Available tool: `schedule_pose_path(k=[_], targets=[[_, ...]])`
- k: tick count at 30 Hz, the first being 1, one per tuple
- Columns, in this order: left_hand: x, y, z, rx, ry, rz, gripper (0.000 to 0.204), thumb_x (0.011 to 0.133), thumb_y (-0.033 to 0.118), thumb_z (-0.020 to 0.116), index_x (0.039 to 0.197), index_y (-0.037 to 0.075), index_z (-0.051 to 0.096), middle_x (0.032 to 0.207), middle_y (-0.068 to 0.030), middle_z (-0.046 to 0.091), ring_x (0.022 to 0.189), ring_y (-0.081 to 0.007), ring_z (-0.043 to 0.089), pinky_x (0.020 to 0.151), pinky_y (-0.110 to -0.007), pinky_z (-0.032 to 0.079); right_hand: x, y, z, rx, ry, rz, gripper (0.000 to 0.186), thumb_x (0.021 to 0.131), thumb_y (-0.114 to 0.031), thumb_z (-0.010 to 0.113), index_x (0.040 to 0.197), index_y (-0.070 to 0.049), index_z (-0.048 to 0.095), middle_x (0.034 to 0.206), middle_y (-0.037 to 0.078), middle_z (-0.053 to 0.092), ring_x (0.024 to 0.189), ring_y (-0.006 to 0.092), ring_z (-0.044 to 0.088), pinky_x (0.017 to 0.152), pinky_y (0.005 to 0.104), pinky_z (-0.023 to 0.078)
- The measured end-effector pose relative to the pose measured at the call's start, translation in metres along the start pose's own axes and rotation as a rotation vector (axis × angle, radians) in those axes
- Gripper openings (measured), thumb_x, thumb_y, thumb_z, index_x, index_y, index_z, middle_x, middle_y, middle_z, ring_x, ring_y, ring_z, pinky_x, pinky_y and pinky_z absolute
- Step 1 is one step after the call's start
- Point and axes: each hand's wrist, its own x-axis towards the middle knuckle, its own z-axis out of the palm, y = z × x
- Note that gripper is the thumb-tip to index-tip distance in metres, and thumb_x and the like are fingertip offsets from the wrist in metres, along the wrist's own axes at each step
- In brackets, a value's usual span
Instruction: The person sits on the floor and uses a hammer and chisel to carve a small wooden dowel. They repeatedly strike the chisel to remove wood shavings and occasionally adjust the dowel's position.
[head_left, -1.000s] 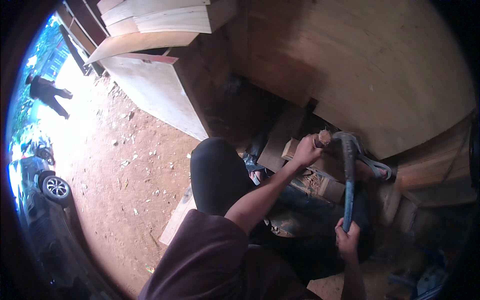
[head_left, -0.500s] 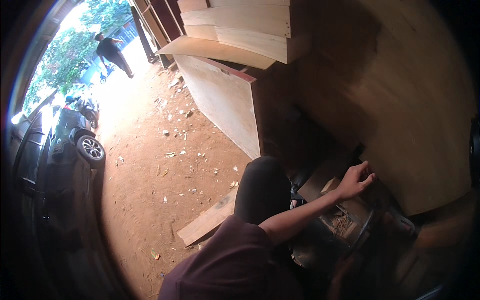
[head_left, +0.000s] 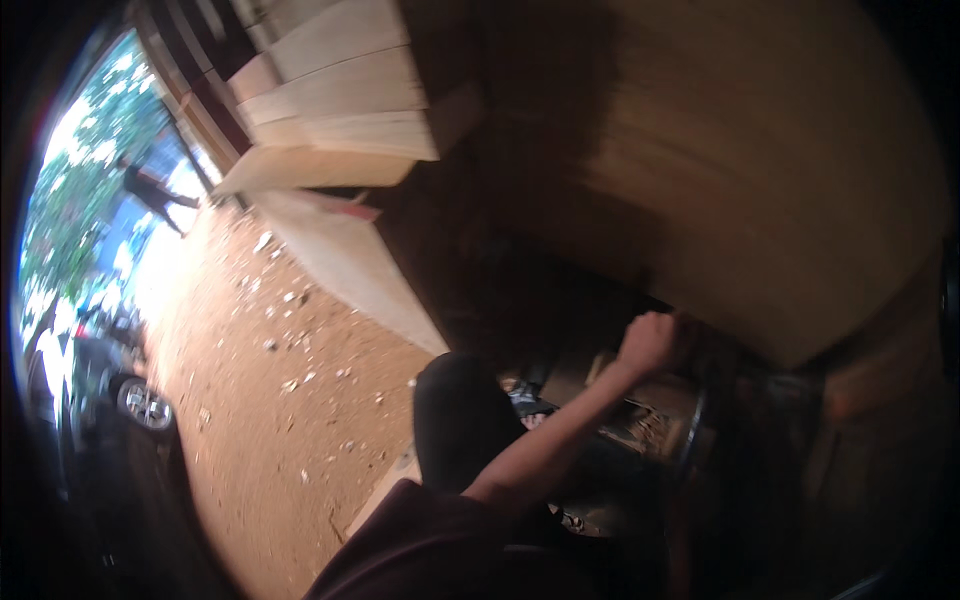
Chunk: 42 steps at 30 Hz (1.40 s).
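Observation:
My left hand (head_left: pixel 650 342) reaches forward over my knee, its fingers curled into a fist. Whatever it may hold is hidden by shadow and blur. Below it lie small wood pieces and shavings (head_left: pixel 648 425). Just right of these, a curved, shiny rod-like piece (head_left: pixel 693 430) catches the light; its kind cannot be made out. My right forearm (head_left: pixel 680 545) shows only faintly in the dark at the bottom, and the right hand and its fingers are lost in shadow.
A big wood sheet (head_left: pixel 760 220) fills the right side. Stacked boards (head_left: pixel 335 110) and a pale panel (head_left: pixel 350 265) stand ahead. One plank (head_left: pixel 385 492) lies beside my leg. On the left are a dark car (head_left: pixel 90 400) and, farther off, a person (head_left: pixel 153 195).
My view has swung right, so boards, car and person sit farther left and lower. The left hand, earlier with loosely bent fingers and thumb apart, is now in a fist.

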Motion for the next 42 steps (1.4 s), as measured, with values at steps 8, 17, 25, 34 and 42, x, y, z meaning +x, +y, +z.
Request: schedule_pose_path(k=[8,17,25,34,42], targets=[[0.0,0.003,-0.014,-0.152,0.066,0.097,0.017,0.09,0.024,0.065,0.097,0.008,0.066,0.084,-0.0201,0.07,0.081,-0.0389,0.069,0.07,-0.047,0.056,0.037,0.001,0.028,0.343,0.027,-0.101,0.079,0.093,-0.038,0.067,0.153,-0.001,0.029,0.15,0.021,0.041,0.141,0.0326,0.04,0.115,0.0415,0.033],[-0.021,-0.092,0.001,-0.736,0.4,-0.499,0.02,0.094,0.012,0.057,0.108,0.0,0.062,0.086,-0.0066,0.065,0.079,-0.0125,0.06,0.072,-0.03,0.05,0.052,0.017,0.037,0.393,0.087,-0.17,0.069,0.093,-0.023,0.07,0.148,0.0,0.035,0.143,0.027,0.049,0.133,0.0379,0.049,0.11,0.0437,0.039],[-0.04,-0.05,-0.009,-1.088,0.159,-0.076,0.052,0.1,0.04,0.057,0.135,0.002,0.048,0.108,-0.0118,0.066,0.104,-0.02,0.062,0.09,-0.035,0.049,0.035,0.015,0.04,0.348,0.151,-0.135,0.049,0.094,-0.018,0.067,0.135,-0.001,0.047,0.119,0.02,0.058,0.109,0.0319,0.056,0.092,0.0396,0.045],[-0.047,-0.027,0.025,-0.684,0.045,-0.263,0.025,0.09,0.019,0.074,0.08,0.001,0.06,0.071,-0.0038,0.059,0.07,-0.0087,0.048,0.066,-0.03,0.046,-0.035,-0.059,-0.115,0.771,-0.178,-0.141,0.018,0.101,-0.012,0.059,0.118,-0.007,0.056,0.067,-0.008,0.043,0.048,-0.001,0.036,0.042,0.0186,0.029],[-0.048,-0.036,0.032,-0.768,0.086,-0.178,0.013,0.083,0.01,0.07,0.088,-0.001,0.066,0.077,-0.0116,0.067,0.073,-0.0096,0.056,0.07,-0.033,0.05,-0.074,-0.108,-0.172,0.66,-0.194,-0.338,0.03,0.101,-0.014,0.055,0.129,-0.003,0.052,0.077,-0.004,0.048,0.058,0.0035,0.044,0.051,0.021,0.038]])
